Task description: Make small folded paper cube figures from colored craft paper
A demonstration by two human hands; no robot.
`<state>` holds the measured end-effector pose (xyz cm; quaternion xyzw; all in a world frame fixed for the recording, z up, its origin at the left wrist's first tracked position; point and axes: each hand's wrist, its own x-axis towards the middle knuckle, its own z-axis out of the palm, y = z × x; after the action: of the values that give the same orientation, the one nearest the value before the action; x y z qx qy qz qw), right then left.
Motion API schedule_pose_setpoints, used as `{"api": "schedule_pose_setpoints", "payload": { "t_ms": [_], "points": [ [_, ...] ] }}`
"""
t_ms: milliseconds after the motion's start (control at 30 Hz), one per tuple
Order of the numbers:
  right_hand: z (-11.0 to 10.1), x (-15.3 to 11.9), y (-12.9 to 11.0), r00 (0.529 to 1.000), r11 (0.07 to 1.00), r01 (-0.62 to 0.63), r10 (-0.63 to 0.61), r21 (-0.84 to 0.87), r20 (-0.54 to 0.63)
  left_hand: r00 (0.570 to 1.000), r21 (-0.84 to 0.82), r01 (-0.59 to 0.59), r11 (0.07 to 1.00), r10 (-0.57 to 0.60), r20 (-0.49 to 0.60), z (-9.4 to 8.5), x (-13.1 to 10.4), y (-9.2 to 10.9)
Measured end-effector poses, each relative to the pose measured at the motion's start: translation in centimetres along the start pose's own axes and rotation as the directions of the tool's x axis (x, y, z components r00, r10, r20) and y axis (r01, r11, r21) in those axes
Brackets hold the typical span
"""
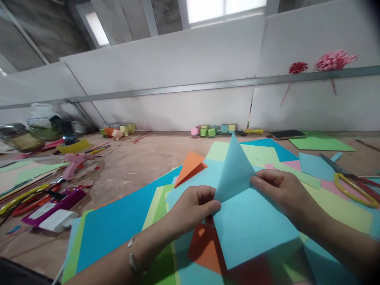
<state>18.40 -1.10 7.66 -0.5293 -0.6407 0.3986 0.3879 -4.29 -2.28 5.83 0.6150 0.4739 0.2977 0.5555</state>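
Folded blue paper [252, 225] in fingers [211, 207], jar [22, 143] contents unclear

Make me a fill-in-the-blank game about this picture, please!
1. The left hand and right hand hold a folded sheet coloured light ____.
2. The scissors at the far right have one red handle and one ____ handle.
3. The glue gun is coloured ____.
4. The bracelet is on the ____ wrist.

Missing words: blue; yellow; pink; left.
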Motion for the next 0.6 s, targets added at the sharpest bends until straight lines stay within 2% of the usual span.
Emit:
{"api": "schedule_pose_setpoints", "payload": {
  "t_ms": [67,167,267,333,400,600],
  "points": [
    [0.0,0.1,0.0,0.999,0.996,-0.027,0.025,0.080,0.024,1.000,-0.013,0.016,1.000,-0.016,-0.019,-0.1,0.1,0.0],
    [0.1,0.3,0.6,0.982,0.956,-0.157,0.125,0.248,0.141,0.994,-0.032,0.030,0.999,-0.033,-0.107,-0.3,0.2,0.0],
    [0.0,0.7,1.5,0.955,0.897,-0.267,0.197,0.351,0.224,0.981,-0.068,0.001,0.998,-0.014,-0.193,-0.5,0.2,-0.1],
    [-0.1,1.0,1.8,0.944,0.865,-0.301,0.211,0.401,0.253,0.978,-0.114,-0.034,0.993,0.010,-0.209,-0.7,0.2,-0.2],
    [-0.2,1.1,1.8,0.946,0.857,-0.293,0.196,0.424,0.256,0.978,-0.167,-0.046,0.985,0.011,-0.206,-0.9,0.3,-0.3],
    [-0.7,1.2,0.9,0.982,0.918,-0.143,0.086,0.371,0.167,0.985,-0.316,-0.047,0.948,-0.009,-0.171,-1.4,0.4,-0.4]
  ]
}}
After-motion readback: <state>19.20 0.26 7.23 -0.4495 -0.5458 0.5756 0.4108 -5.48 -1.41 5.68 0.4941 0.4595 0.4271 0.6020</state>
